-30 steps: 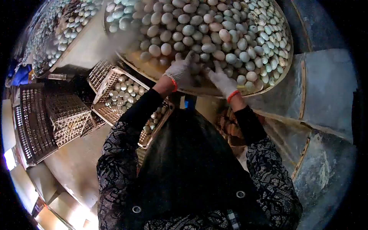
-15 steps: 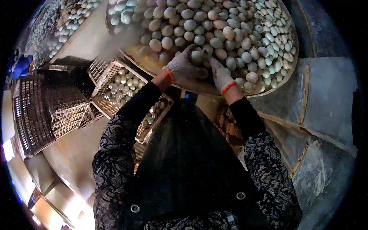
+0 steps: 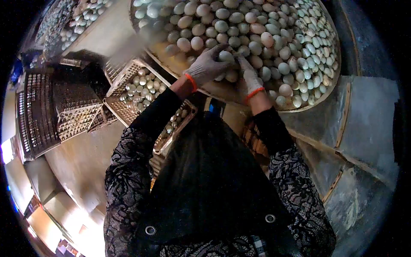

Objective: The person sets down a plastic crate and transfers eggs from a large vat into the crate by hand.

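Both hands wear pale knit gloves with orange cuffs and work at the near edge of a large round tray (image 3: 299, 109) heaped with eggs. My left hand (image 3: 207, 67) is closed around a pale egg (image 3: 225, 56), its thumb and fingers on either side. Just to the right, my right hand (image 3: 249, 77) has its fingertips close to that egg and to the heap; its fingers are bent together, and what lies under them is hidden. Pale, greenish and pinkish eggs (image 3: 266, 39) surround both hands.
Left of my body stands a plastic crate (image 3: 112, 105) partly filled with eggs, and another crate (image 3: 193, 115) sits under my left forearm. Dark stacked crates (image 3: 38, 115) are further left. Grey sheets (image 3: 370, 120) cover the right side. More eggs (image 3: 85, 18) lie at upper left.
The view has shifted slightly, so the tray appears a little further right and the crates have moved in the picture. The egg between my hands now sits more in my left hand.
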Tool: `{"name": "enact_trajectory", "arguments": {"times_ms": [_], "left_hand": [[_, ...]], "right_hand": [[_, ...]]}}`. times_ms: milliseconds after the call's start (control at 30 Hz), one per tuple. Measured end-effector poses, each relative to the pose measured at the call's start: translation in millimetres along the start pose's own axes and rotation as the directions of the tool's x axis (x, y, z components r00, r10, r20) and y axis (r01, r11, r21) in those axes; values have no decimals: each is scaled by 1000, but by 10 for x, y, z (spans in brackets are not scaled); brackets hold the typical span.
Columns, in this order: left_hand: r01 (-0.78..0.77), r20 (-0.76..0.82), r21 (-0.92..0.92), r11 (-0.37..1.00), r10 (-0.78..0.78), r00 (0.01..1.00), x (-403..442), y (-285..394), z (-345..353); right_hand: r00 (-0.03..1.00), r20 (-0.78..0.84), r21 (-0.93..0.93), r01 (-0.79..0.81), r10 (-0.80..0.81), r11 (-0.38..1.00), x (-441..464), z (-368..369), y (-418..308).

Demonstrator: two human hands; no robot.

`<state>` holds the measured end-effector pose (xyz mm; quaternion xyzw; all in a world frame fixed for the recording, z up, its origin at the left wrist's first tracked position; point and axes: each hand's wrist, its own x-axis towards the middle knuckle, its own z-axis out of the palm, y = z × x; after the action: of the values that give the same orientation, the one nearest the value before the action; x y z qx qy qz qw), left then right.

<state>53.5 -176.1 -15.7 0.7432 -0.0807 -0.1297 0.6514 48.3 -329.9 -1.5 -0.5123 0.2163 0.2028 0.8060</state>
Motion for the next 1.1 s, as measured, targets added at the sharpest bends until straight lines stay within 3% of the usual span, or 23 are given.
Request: {"name": "enact_trajectory", "arguments": {"times_ms": [167, 233, 267, 300, 333, 367, 400, 433, 500, 533, 567, 633, 667, 700, 767, 833, 867, 900, 933, 967, 1033, 1067, 1100], "left_hand": [[46, -39, 30, 998, -45, 998, -271, 510, -142], [-201, -173, 445, 872, 304, 937, -358, 567, -265], [-155, -189, 285, 946, 214, 958, -499, 797, -332], [-151, -239, 257, 954, 215, 947, -533, 797, -411], [-161, -263, 188, 969, 207, 942, -630, 815, -513], [-175, -287, 118, 977, 202, 936, -731, 839, -641], [-169, -386, 442, 881, 357, 851, -954, 1031, -721], [-153, -404, 444, 883, 349, 846, -1083, 1101, -797], [-80, -467, 78, 994, 107, 878, -1306, 1143, -965], [-109, -454, -18, 994, 89, 887, -1544, 990, -1091], [-122, -584, 46, 992, 125, 802, -1680, 811, -1144], [-8, -656, 88, 996, 64, 752, -1977, 597, -1223], [-7, -644, -156, 988, -96, 759, -2113, 545, -1191], [73, -689, 8, 997, -47, 723, -2226, 140, -1229], [226, -633, -277, 934, -354, 689, -2394, -96, -1151], [179, -620, -370, 912, -386, 683, -2505, -845, -1030], [283, -515, -411, 866, -478, 712, -2517, -1005, -1013], [322, -491, -441, 838, -526, 695, -2521, -1213, -956], [411, -481, -338, 846, -531, 697, -2476, -1386, -922], [492, -465, -231, 839, -540, 702, -2424, -1560, -909], [376, -378, -264, 888, -454, 807, -2321, -2390, -809], [383, -342, -329, 863, -487, 804, -2251, -2739, -713], [516, -288, -175, 838, -545, 787, -2154, -2727, -775]], "right_hand": [[977, 103, -138, 197, -184, 971, 54, 27, -49], [930, 220, -244, 346, -296, 906, -139, 278, -169], [889, 301, -300, 433, -346, 850, -237, 420, -225], [829, 397, -360, 536, -395, 764, -318, 567, -252], [653, 595, -395, 746, -470, 537, -367, 699, -267], [546, 695, -379, 831, -468, 407, -419, 850, -306], [428, 780, -333, 902, -456, 277, -483, 1015, -351], [714, 643, -294, 565, -278, 771, -627, 1246, -389], [836, 544, -157, 17, 72, 987, -718, 1568, -185], [751, 648, -143, 288, -130, 947, -704, 1646, 45], [716, 681, -137, 331, -154, 934, -680, 1744, 222], [640, 742, -114, 414, -200, 903, -638, 1944, 573], [708, 705, -175, 225, -37, 959, -633, 1984, 761], [744, 655, -229, 28, 132, 973, -605, 1965, 963], [708, 669, -223, -98, 225, 970, -239, 1719, 1717], [685, 681, -360, 6, 258, 933, 17, 1382, 2279], [678, 683, -403, 39, 272, 914, 95, 1262, 2481], [770, 479, -386, -247, 422, 889, 75, 1186, 2605], [777, 257, -292, -504, 574, 813, 126, 1055, 2773], [778, 238, -292, -514, 582, 807, 226, 896, 2991], [801, 306, -423, -370, 515, 827, 639, 298, 3686], [804, 316, -454, -338, 504, 824, 710, 204, 3778], [807, 326, -484, -305, 493, 820, 771, 126, 3853]]}}
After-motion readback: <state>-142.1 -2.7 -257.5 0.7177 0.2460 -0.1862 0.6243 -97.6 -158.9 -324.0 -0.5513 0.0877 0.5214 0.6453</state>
